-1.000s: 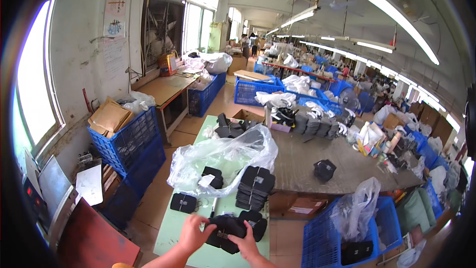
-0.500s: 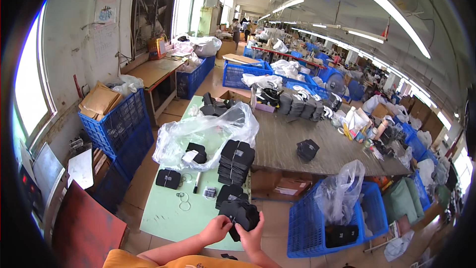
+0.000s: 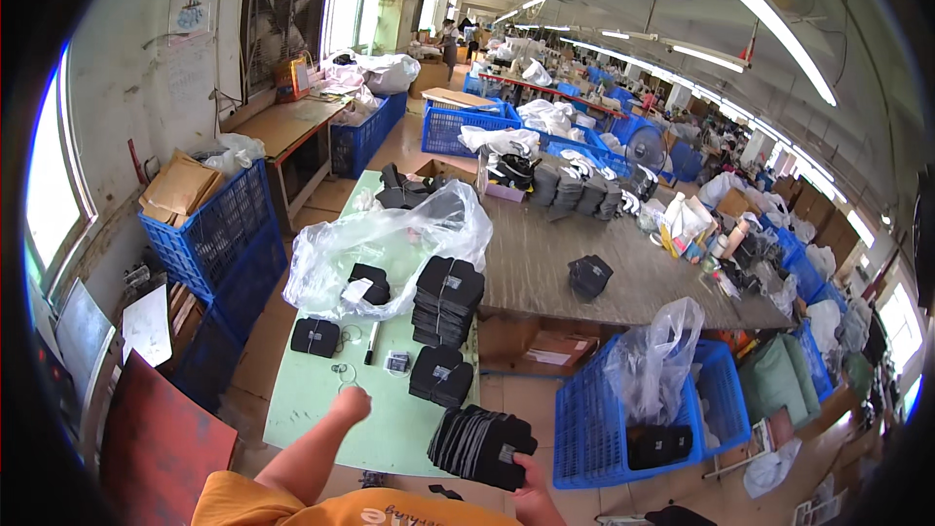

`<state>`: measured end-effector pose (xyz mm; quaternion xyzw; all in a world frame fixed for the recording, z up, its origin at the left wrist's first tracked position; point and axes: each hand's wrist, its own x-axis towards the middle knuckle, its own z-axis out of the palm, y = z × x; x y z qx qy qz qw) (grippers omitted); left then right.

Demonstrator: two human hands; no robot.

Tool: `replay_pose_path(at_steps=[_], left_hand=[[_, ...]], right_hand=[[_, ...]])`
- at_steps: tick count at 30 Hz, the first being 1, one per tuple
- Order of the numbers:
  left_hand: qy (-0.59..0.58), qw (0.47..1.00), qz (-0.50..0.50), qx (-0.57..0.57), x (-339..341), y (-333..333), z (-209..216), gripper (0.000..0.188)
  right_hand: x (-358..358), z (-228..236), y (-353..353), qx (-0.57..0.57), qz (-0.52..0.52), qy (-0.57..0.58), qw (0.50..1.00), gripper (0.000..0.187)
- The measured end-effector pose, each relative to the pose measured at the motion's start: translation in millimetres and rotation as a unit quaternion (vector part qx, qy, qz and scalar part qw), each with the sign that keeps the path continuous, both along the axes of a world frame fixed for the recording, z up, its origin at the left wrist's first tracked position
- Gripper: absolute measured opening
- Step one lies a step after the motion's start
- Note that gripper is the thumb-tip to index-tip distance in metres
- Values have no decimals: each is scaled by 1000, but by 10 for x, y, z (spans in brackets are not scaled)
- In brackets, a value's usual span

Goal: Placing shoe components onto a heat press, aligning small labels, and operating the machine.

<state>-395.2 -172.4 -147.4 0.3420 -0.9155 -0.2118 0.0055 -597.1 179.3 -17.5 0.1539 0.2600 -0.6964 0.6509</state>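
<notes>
Could not see the fingertips of the left hand (image 3: 355, 403), curled out of sight above the green surface (image 3: 304, 409), nor tell the fist empty from full. Saw only part of the right hand (image 3: 531, 483), with fingers partly lost behind the stack of black pieces (image 3: 479, 444) and forearm cut off below. Found the orange shirt (image 3: 321, 511) cropped by the lower edge, likewise a dark thing (image 3: 679, 516) too incomplete to identify. Made out distant people (image 3: 449, 44) only as tiny, blurred figures.
</notes>
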Motion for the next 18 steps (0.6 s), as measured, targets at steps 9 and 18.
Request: replay_pose_path(at_steps=[9, 18], left_hand=[[218, 959, 166, -77, -122, -417, 1180, 26], [142, 913, 295, 244, 409, 1008, 659, 52]], right_hand=[[489, -660, -1116, -19, 159, 219, 962, 59], [741, -990, -1661, 49, 151, 466, 870, 42]])
